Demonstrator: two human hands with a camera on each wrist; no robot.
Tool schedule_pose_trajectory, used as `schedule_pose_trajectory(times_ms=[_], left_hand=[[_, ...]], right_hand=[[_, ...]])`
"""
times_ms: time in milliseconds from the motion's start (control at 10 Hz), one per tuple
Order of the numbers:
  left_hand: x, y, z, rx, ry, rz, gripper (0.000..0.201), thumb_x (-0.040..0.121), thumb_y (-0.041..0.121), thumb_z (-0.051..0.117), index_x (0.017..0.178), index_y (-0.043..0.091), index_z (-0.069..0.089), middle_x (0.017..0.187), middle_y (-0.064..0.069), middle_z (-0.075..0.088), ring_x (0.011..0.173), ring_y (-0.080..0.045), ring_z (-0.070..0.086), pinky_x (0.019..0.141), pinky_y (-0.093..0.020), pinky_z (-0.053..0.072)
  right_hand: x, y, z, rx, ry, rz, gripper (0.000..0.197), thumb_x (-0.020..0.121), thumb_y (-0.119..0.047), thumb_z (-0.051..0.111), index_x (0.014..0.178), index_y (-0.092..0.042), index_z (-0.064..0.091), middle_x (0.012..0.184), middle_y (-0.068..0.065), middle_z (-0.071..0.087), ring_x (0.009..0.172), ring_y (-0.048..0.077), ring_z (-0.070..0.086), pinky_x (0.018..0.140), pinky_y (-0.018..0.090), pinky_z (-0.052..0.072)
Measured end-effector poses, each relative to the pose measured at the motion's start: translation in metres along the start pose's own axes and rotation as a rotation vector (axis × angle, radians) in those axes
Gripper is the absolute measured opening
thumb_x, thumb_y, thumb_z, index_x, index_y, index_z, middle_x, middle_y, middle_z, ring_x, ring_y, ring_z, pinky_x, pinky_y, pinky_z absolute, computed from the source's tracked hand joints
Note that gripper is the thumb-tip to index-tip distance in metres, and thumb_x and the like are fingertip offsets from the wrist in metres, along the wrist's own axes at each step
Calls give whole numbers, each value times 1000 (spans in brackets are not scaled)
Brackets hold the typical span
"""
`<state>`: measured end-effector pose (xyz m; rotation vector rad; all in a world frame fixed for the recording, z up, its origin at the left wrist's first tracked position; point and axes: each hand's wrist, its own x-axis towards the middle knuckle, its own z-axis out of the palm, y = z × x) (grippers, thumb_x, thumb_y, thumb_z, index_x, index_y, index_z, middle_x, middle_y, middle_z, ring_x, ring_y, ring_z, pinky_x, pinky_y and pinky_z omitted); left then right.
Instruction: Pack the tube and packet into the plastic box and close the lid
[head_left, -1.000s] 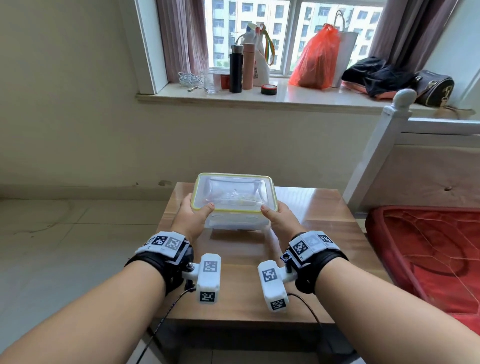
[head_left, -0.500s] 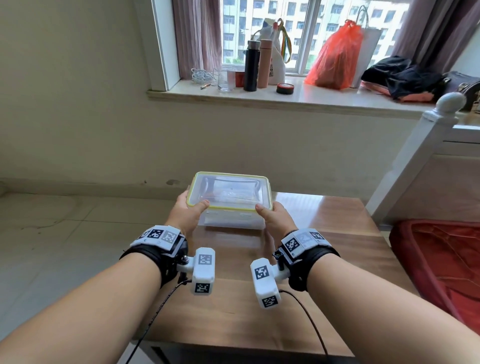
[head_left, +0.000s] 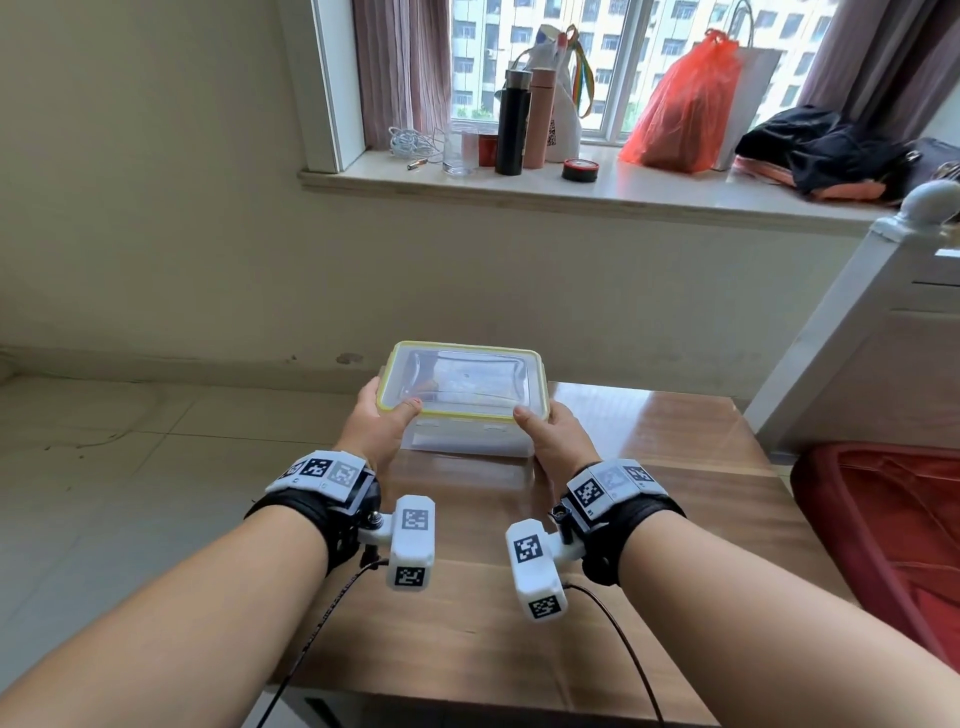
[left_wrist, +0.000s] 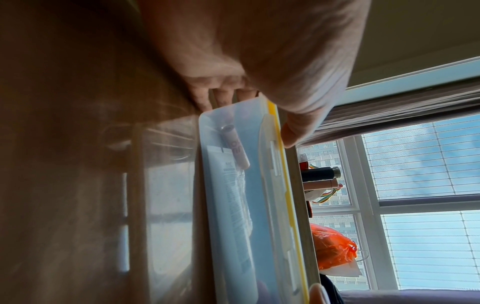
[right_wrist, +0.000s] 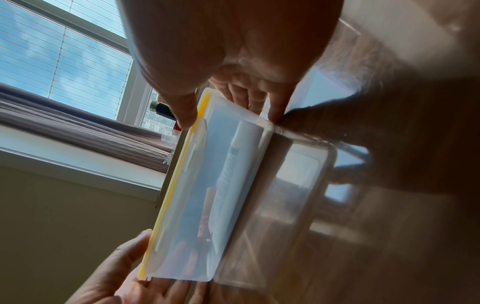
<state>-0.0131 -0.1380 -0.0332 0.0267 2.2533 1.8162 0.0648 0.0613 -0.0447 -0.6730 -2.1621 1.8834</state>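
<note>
The clear plastic box stands on the wooden table, near its far left edge, with its yellow-rimmed lid on top. My left hand grips its left end and my right hand its right end. Each thumb lies on a front corner of the lid, with the fingers round the side. Through the box wall the wrist views show a white tube lying along the bottom. Beside it are a small pink tube-like item and some crinkled clear wrapping.
A window sill runs behind the table with bottles, a glass, a red tin, an orange bag and dark clothes. A white bed post and a red cover stand to the right. Tiled floor lies to the left.
Both hands keep the same hold on the box, thumbs on the lid. The head view has tilted up and to the right, and the box stays at the table's far edge.
</note>
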Motion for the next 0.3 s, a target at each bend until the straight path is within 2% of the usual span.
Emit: schedule_pose_trajectory(times_ms=[100,200,300], left_hand=[[1,3,2,20,34,13,78,89,31,61,152,19,17,148,-1,40,135,-23,41,110,-36,33],[-8,12,2,5,70,55,74,90,30,58,152,20,19,160,-2,23,145,-19,27,112,-34,26],[-15,22,3,-7,133,106,67,91,28,56,150,23,25,159,1,26,144,-19,29,111,-32,26]], right_hand=[[-2,-5,-2,-33,-13,-5,64,72,-53,59,118,-10,55,114,14,66,93,25,62,87,40,50],[-6,-11,-11,-51,-41,45,75,88,-47,58,146,-7,32,149,15,44,129,26,49,108,38,39],[-12,-20,-19,-34,-36,26,81,92,-44,55,154,-12,13,162,10,21,148,23,26,116,36,24]])
